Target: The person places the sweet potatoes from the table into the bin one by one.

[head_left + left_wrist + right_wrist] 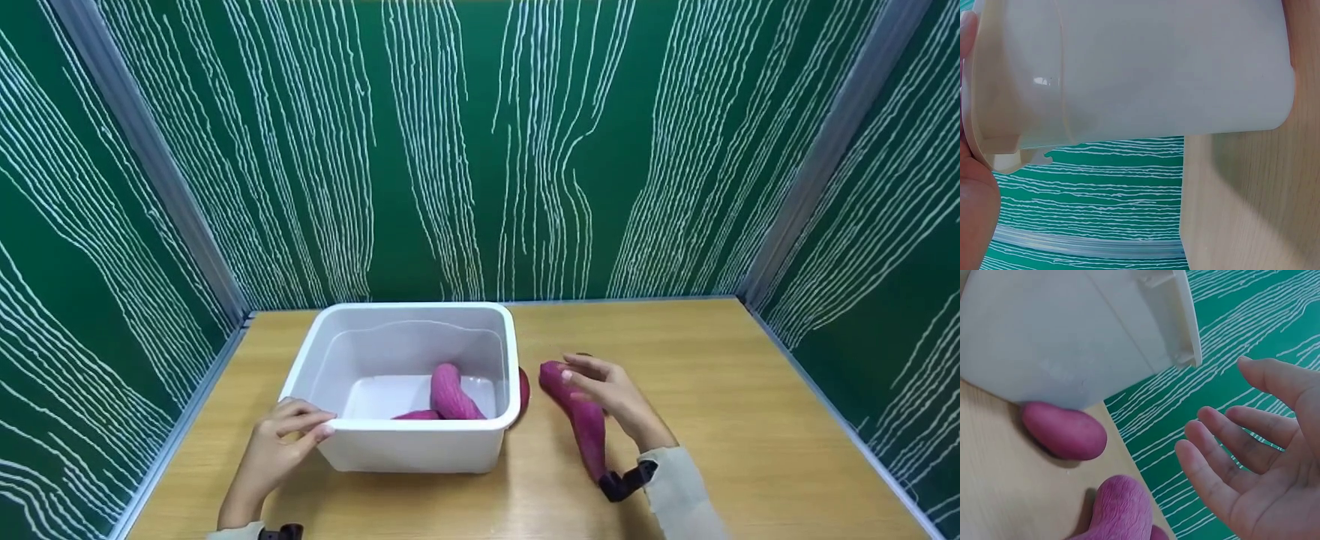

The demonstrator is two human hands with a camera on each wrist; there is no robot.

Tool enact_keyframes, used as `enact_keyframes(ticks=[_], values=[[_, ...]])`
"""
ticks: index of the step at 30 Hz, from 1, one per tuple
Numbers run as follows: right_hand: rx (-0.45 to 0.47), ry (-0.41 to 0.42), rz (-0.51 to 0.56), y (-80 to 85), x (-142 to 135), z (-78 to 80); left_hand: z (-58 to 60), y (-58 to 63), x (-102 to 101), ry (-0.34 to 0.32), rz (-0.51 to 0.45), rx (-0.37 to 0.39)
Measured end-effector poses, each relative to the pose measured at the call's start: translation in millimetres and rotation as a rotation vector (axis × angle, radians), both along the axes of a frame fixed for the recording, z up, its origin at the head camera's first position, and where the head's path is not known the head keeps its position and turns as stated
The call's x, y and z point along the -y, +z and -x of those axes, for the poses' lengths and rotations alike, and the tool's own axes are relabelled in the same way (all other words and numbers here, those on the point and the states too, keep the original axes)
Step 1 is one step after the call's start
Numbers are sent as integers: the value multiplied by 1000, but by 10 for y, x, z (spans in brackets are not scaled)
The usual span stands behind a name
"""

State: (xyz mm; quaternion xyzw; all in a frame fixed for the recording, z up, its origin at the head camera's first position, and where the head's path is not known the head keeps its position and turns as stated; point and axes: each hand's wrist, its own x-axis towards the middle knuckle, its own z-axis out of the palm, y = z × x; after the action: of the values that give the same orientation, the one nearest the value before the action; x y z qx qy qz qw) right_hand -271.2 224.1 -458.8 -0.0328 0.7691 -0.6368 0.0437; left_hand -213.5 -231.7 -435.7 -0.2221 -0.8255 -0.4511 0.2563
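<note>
My left hand (pixel 279 444) grips the front left corner of a white plastic bin (pixel 420 442), thumb and fingers at its rim. Inside the bin lie a curved purple-pink sweet potato (pixel 453 394) and part of another, mostly hidden by the front wall. A smooth reddish sweet potato (pixel 1064 431) rests on the table against the bin's right side. My right hand (pixel 619 397) hovers over a long purple-pink sweet potato (pixel 588 431), its fingers spread and loosely bent with nothing between them. In the right wrist view, this one's wrinkled end (pixel 1122 509) shows below the hand.
The wooden table (pixel 750 420) extends right of the long sweet potato. Green panels (pixel 480 150) with wavy white lines enclose the back and both sides, joined by grey metal posts (pixel 832 142). A black wrist strap (pixel 626 481) overlaps the long sweet potato's near end.
</note>
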Motion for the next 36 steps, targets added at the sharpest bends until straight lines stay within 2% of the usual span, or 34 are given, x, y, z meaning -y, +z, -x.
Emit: enact_keyframes(ticks=[2, 5, 9, 18, 27, 34, 36], values=[[19, -26, -26, -28, -32, -12, 4, -4, 2, -4, 3, -17], [44, -40, -8, -89, -83, -21, 5, -7, 4, -4, 4, -22], [53, -51, 30, -192, -150, -27, -3, -6, 4, 9, -2, 0], [102, -110, 42, -396, -276, -48, -9, 5, 0, 24, -2, 33], [94, -152, 75, -535, -335, -77, -8, 13, 0, 29, 4, 48], [105, -167, 63, -582, -369, -111, 12, -3, 9, -16, 16, -61], [103, -186, 63, -594, -373, -112, 14, -8, 8, -21, 12, -68]])
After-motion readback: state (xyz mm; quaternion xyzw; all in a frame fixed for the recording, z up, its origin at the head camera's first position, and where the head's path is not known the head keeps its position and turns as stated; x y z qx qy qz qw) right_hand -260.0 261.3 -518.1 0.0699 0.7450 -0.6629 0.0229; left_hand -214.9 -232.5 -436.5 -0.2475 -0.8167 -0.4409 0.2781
